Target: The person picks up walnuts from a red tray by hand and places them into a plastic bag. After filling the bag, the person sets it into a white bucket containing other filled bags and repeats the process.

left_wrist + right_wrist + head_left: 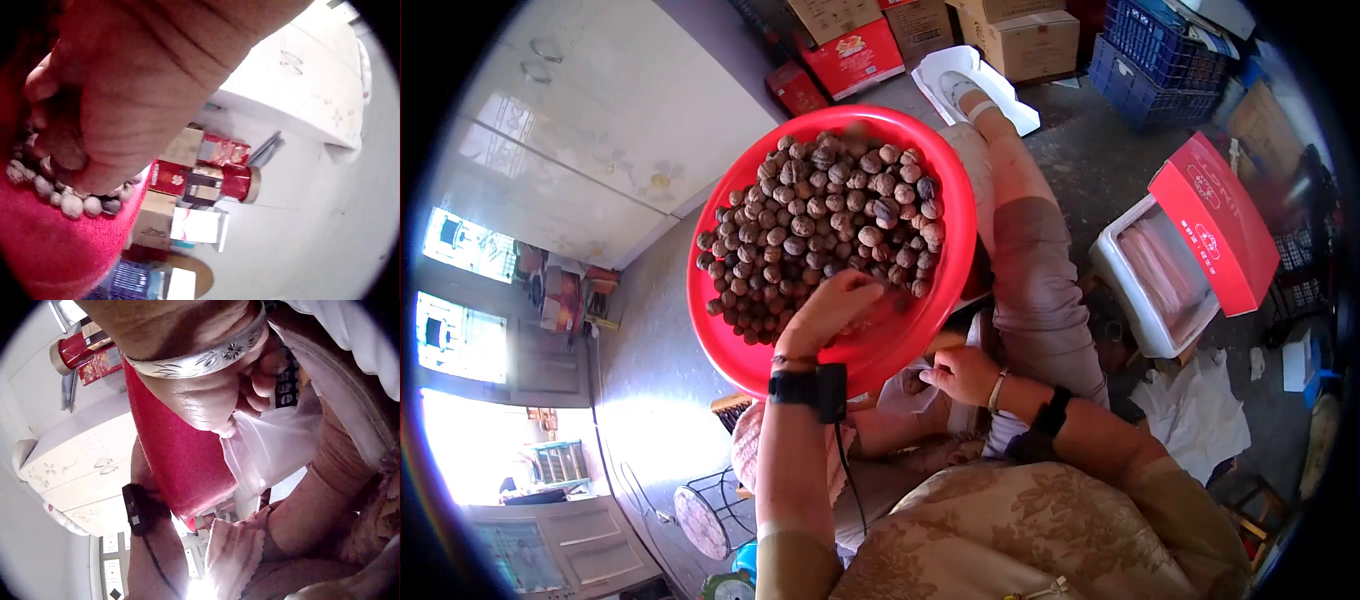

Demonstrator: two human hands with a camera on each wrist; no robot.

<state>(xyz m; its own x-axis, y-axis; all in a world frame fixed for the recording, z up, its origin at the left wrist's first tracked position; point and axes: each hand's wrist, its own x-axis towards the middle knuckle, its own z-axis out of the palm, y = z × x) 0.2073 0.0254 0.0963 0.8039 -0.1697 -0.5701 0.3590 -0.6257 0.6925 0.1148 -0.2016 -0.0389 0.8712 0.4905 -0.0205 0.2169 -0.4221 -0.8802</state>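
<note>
A large red basin (956,270) holds many walnuts (800,226), heaped toward its far side. At the near edge of the heap, my left hand (830,315) reaches down with curled fingers. The left wrist view shows those fingers close over the walnuts (72,205); I cannot tell whether one is gripped. Beside the basin's near rim, my right hand (968,375) is low over the lap. In the right wrist view, its thumb and fingers pinch the edge of a translucent plastic bag (269,447), which hangs below the hand.
An open white foam box (1145,330) with a red lid (1215,225) stands on the right. Blue crates (1145,85) and cardboard boxes (1030,45) are at the back. A white cabinet (600,110) borders the left side. A small stool (702,522) stands behind left.
</note>
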